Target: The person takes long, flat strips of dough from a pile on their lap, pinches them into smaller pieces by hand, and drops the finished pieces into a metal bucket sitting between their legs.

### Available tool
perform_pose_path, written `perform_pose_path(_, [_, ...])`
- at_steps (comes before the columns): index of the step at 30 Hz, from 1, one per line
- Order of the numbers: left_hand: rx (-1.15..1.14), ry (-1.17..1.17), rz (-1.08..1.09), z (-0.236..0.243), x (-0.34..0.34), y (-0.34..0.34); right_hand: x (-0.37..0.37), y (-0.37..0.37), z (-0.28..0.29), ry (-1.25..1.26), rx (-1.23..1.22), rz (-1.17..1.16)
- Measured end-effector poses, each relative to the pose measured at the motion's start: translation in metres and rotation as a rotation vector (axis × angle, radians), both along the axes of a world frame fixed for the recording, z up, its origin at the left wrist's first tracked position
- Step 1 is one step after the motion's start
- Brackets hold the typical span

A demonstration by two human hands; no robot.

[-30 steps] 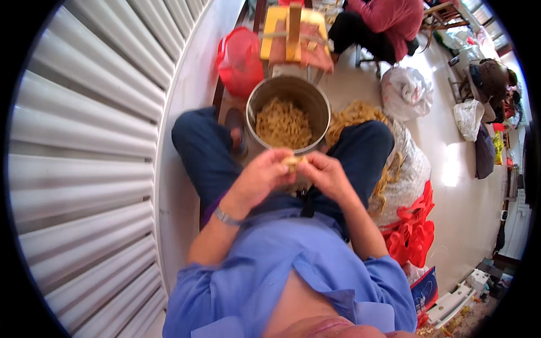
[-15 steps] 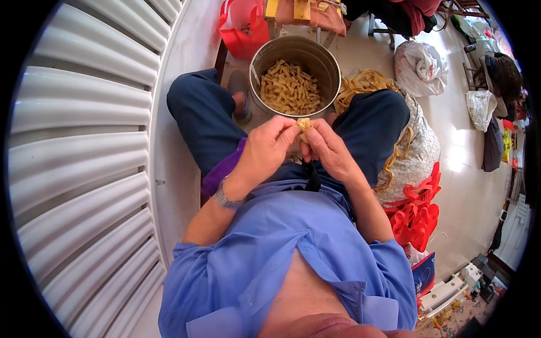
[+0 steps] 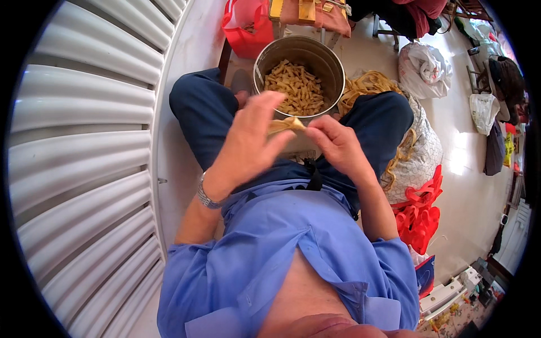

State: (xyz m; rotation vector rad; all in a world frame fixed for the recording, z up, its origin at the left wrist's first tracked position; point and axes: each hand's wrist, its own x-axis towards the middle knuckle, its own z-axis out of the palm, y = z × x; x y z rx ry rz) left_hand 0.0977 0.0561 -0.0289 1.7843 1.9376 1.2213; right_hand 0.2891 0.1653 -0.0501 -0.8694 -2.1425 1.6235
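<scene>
In the head view my left hand (image 3: 252, 135) is lifted and blurred, its fingers and thumb apart, beside a folded pale-yellow strip (image 3: 286, 123) partly hidden behind it. My right hand (image 3: 333, 143) pinches the strip's right end between thumb and finger. Just beyond my hands, between my bent legs, stands a steel pot (image 3: 340, 76) holding several tan, knotted-looking pieces (image 3: 293, 83). A heap of long yellow strips (image 3: 366, 84) lies right of the pot.
A white radiator (image 3: 84, 146) runs along my left. Behind the pot are a red bag (image 3: 242, 42) and a stool (image 3: 310, 19). A patterned sack (image 3: 420, 149), red bags (image 3: 417, 225) and a white bag (image 3: 424, 70) lie at my right. Another person (image 3: 411, 14) is partly visible at the top.
My left hand has come away from the pinched piece and moved up and left, fingers spreading. The piece now stretches out sideways from my right hand, which has shifted slightly right.
</scene>
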Motion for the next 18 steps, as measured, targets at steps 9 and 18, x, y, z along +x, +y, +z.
perform_pose_path(9, [-0.314,0.070,-0.214,-0.025,0.041,0.000,0.010,-0.004,0.000,-0.082,0.053,0.140])
perform_pose_path(18, [-0.828,0.012,-0.918,0.020,0.017,-0.019,0.034,-0.004,0.028,-0.176,0.131,0.828])
